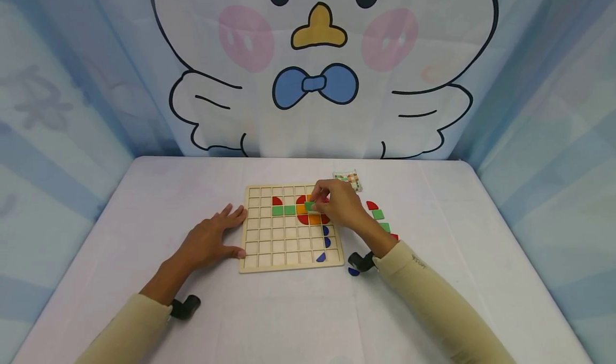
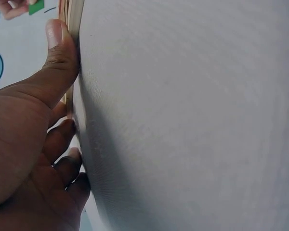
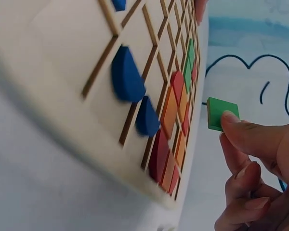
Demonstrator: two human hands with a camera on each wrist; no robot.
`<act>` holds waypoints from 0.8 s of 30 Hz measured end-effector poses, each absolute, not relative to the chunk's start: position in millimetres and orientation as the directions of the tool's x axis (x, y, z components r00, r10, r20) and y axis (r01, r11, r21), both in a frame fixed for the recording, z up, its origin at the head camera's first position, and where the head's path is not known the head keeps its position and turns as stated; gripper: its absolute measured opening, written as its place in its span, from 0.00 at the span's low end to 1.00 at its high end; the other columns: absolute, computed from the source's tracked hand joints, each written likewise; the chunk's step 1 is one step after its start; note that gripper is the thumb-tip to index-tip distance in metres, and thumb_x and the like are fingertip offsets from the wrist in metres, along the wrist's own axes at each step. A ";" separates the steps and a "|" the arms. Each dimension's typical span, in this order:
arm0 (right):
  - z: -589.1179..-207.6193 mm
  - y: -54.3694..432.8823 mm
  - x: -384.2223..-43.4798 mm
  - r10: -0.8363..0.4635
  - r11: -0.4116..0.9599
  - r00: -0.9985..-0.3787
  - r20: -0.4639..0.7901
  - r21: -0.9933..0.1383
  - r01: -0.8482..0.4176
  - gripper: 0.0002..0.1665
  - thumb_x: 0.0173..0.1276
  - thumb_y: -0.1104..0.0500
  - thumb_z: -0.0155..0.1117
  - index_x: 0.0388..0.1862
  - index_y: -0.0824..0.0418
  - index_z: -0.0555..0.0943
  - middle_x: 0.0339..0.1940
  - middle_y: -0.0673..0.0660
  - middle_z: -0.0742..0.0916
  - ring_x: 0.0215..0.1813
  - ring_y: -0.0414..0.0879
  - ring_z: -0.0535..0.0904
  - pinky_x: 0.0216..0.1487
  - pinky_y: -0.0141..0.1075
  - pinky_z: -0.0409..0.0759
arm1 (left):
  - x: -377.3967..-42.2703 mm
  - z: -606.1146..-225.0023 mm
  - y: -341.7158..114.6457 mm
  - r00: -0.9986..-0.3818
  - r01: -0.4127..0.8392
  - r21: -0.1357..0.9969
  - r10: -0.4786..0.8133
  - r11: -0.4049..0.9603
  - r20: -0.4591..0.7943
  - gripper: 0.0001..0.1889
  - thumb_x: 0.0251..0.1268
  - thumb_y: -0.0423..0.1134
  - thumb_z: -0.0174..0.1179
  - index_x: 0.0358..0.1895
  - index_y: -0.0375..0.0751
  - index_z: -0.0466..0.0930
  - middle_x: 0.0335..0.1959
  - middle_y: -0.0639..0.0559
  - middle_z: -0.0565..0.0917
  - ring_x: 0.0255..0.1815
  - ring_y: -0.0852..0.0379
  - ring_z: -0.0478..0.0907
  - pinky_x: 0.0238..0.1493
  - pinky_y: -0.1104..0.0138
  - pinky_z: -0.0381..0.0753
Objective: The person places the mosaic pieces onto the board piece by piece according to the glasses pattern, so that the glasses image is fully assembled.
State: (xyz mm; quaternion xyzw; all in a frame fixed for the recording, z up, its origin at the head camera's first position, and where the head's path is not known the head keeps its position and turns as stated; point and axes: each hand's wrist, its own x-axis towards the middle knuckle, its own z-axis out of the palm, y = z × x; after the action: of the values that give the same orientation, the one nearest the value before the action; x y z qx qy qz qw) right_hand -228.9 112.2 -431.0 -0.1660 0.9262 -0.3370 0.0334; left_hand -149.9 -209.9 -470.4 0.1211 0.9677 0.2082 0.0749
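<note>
A wooden grid board [image 1: 279,246] lies on the table with red, orange, green and blue pieces set in some of its cells. My right hand [image 1: 339,202] pinches a green square tile [image 3: 221,113] between thumb and fingers, held above the upper right part of the board. In the right wrist view the tile is apart from the board. At the board's left edge my left hand [image 1: 212,241] rests with fingers spread, thumb and fingertips touching the rim. The left wrist view shows its thumb [image 2: 60,53] against the board's side.
Right of the board lie loose pieces: a red quarter-round [image 1: 372,206], green squares [image 1: 378,214] and a blue half-round [image 1: 353,272] near the right wrist camera [image 1: 362,261]. A small patterned card [image 1: 350,179] lies behind the right hand. A printed curtain [image 1: 313,129] stands behind the table.
</note>
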 end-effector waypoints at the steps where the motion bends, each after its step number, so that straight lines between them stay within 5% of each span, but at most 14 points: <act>1: -430.7 108.1 -230.1 -0.330 0.716 -0.943 0.045 -0.638 -0.281 0.09 0.66 0.60 0.80 0.35 0.50 0.86 0.35 0.50 0.88 0.44 0.48 0.82 0.45 0.40 0.77 | -149.9 -470.4 -209.7 -0.960 0.202 0.422 0.265 0.884 -0.095 0.57 0.51 0.57 0.81 0.84 0.48 0.61 0.86 0.45 0.61 0.86 0.31 0.56 0.79 0.30 0.60; 17: -433.4 56.5 -248.3 -0.422 0.662 -0.903 0.081 -0.653 -0.368 0.07 0.68 0.59 0.79 0.34 0.50 0.87 0.31 0.49 0.89 0.31 0.46 0.81 0.23 0.34 0.71 | -150.3 -470.1 -211.2 -0.957 0.209 0.419 0.273 0.883 -0.098 0.57 0.52 0.58 0.80 0.84 0.49 0.60 0.86 0.45 0.60 0.85 0.27 0.57 0.78 0.30 0.62; 24: -432.1 37.0 -252.6 -0.427 0.687 -0.902 0.059 -0.627 -0.366 0.06 0.68 0.58 0.79 0.35 0.51 0.87 0.32 0.49 0.89 0.34 0.45 0.82 0.26 0.34 0.74 | -151.3 -471.4 -212.0 -0.955 0.215 0.419 0.279 0.882 -0.100 0.57 0.52 0.59 0.80 0.84 0.49 0.60 0.86 0.45 0.60 0.84 0.27 0.58 0.78 0.29 0.62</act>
State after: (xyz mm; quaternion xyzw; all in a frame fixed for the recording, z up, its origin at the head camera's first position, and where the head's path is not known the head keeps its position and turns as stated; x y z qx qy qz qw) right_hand -252.6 37.0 -432.1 -0.2161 0.9174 -0.3312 0.0457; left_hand -151.3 -212.0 -471.4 0.1277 0.9670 0.2060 0.0788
